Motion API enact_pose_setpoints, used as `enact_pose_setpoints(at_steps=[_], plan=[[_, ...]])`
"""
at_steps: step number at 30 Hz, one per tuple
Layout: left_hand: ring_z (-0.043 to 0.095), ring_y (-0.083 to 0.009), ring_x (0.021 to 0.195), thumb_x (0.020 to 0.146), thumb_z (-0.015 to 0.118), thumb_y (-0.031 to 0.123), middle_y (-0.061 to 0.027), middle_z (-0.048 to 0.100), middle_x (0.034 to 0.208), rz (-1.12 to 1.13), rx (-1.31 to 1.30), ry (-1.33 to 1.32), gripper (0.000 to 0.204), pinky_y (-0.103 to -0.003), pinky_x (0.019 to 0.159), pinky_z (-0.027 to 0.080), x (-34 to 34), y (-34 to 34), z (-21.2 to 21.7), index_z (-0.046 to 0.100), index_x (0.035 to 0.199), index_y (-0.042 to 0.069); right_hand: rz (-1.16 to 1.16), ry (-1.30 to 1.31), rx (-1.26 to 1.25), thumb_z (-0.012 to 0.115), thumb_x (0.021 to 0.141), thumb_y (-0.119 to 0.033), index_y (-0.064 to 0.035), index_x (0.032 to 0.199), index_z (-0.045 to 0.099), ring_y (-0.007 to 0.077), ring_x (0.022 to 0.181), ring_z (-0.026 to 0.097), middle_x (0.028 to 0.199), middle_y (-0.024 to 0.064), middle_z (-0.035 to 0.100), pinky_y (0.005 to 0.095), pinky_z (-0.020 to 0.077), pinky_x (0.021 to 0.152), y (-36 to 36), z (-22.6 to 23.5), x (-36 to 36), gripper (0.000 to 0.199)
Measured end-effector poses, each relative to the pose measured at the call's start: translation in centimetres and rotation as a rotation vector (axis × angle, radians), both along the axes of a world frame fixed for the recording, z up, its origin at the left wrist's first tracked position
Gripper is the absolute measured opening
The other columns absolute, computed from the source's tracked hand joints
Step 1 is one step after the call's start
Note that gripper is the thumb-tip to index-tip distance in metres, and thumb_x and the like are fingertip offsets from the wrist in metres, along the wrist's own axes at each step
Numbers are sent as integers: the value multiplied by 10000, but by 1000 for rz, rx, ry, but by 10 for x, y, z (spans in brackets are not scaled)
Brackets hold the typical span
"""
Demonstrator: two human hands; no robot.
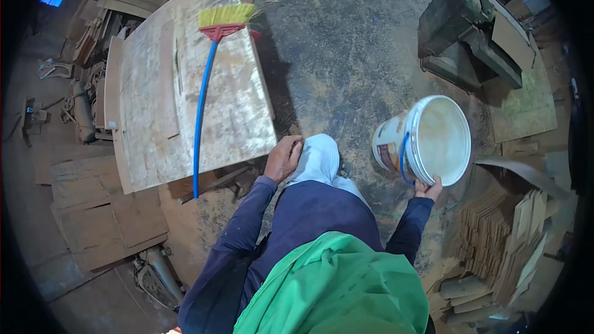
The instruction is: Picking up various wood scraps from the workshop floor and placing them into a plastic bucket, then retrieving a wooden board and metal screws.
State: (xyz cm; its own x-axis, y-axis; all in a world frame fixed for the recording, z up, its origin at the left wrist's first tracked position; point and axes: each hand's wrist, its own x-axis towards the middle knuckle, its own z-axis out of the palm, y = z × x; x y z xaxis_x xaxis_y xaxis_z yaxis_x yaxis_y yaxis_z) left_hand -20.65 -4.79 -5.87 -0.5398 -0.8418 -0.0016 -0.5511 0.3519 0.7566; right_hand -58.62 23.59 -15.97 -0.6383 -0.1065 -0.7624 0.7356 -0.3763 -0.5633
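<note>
A white bucket with a blue handle is tilted at my right, its round mouth toward me. The fingers of my right hand are closed on the near edge of its rim. Pale dust or residue coats the bucket's inside. My left hand rests against my white-trousered leg, beside the table's near right corner. Its fingers are curled, and whatever they may hold is hidden. On the wooden tabletop lies a broom with yellow bristles, a red head and a blue stick.
Dusty dark floor stretches ahead. A dark boxy metal machine stands at the far right, near a leaning board. Stacked thin wood pieces lie at the near right. Flat boards and scrap wood crowd the left side.
</note>
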Motion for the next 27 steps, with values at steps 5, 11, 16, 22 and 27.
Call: enact_pose_setpoints(at_steps=[5, 11, 16, 22, 27], plan=[[586, -349, 891, 880, 517, 163, -187, 597, 954, 99, 14, 36, 223, -383, 765, 464, -78, -71, -36, 569, 1027, 3, 89, 124, 72, 637, 702, -179, -64, 1079, 535, 268, 936, 594, 1023, 83, 614, 431, 484, 760, -149, 38, -94, 407], [588, -358, 874, 872, 513, 145, -199, 598, 932, 130, 50, 17, 214, -396, 764, 469, -179, -192, -84, 559, 1036, 16, 201, 266, -73, 620, 712, -164, -32, 1114, 511, 286, 902, 608, 1005, 121, 609, 449, 518, 738, -306, 23, -202, 437], [591, -347, 852, 874, 507, 141, -191, 588, 929, 123, -9, 14, 230, -396, 739, 471, -258, -322, -38, 537, 1073, 29, 324, 214, 22, 578, 733, -161, -15, 1107, 513, 275, 848, 623, 996, 125, 610, 436, 539, 688, -421, 38, -288, 406], [594, -328, 856, 851, 537, 145, -174, 586, 937, 293, -97, 33, 228, -384, 743, 471, -281, -458, -7, 548, 1035, 11, 417, 213, 26, 556, 735, -166, -8, 1063, 526, 241, 774, 622, 948, 143, 620, 412, 543, 652, -568, 29, -378, 365], [579, -362, 900, 833, 540, 199, -196, 595, 962, 516, 174, -190, 256, -416, 773, 465, -265, -517, -87, 566, 1011, 18, 393, 198, 9, 526, 740, -163, 17, 1058, 532, 280, 797, 628, 962, 156, 619, 459, 541, 683, -718, 28, -423, 365]])
